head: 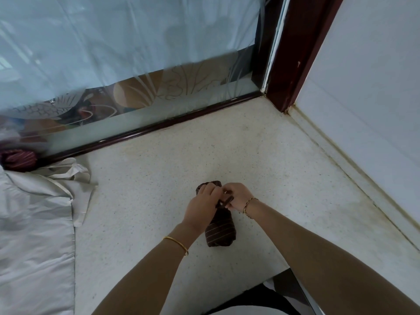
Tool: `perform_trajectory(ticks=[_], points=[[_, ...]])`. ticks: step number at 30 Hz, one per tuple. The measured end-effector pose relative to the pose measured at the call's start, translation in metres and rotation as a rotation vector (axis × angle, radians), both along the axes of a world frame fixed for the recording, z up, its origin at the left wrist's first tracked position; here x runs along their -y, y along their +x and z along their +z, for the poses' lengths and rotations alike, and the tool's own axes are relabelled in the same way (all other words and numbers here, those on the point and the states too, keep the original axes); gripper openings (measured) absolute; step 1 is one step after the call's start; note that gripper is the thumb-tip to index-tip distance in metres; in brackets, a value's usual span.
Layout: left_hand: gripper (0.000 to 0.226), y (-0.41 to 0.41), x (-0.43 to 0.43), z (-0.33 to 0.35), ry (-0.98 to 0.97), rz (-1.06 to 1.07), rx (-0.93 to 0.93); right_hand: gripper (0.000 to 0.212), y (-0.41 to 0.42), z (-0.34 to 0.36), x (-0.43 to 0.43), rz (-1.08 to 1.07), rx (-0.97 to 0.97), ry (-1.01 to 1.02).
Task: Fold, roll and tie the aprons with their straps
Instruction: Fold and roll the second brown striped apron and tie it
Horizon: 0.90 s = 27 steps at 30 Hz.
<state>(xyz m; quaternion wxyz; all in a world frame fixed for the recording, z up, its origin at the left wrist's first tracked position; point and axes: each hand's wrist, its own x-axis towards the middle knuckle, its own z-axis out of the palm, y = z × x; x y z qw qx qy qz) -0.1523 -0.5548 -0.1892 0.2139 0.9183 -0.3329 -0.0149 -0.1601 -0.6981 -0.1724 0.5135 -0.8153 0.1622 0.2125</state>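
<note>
Two hands meet over a rolled dark brown striped apron (220, 231) lying on the speckled pale counter (147, 201), its length running away from the person. The left hand (202, 206) rests across the upper part of the roll with its fingers curled onto the thin dark strap (228, 198). The right hand (238, 196) pinches the same strap from the other side. Whether a knot has formed is hard to tell, since the fingers cover it. A gold bangle (176, 244) circles the left wrist and a thin bracelet (248, 204) the right. Well apart at the far left edge, a second rolled striped apron (18, 159) sits against the glass partition (136, 64), just beside a crumpled pale grey cloth (34, 223).
</note>
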Motion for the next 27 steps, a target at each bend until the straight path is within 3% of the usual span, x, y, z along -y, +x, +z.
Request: perform_trajectory(ticks=[7,11,15,21,27], points=[[0.033,-0.001,-0.004,0.001,0.03,-0.05,0.028,0.027,0.005,0.008,-0.005,0.147,0.006,-0.136],[0.044,-0.002,-0.003,0.002,0.045,-0.114,0.048,0.014,0.006,0.007,-0.006,0.135,-0.026,-0.115],[0.051,-0.002,-0.004,0.001,0.045,-0.142,0.044,0.013,0.006,0.007,-0.002,0.152,-0.097,-0.094],[0.019,0.005,-0.006,-0.001,0.019,-0.027,-0.069,0.012,-0.004,0.004,0.005,0.006,-0.066,0.0],[0.007,0.012,0.001,0.003,0.001,0.074,-0.156,0.015,-0.001,0.005,-0.002,-0.101,-0.134,0.205]])
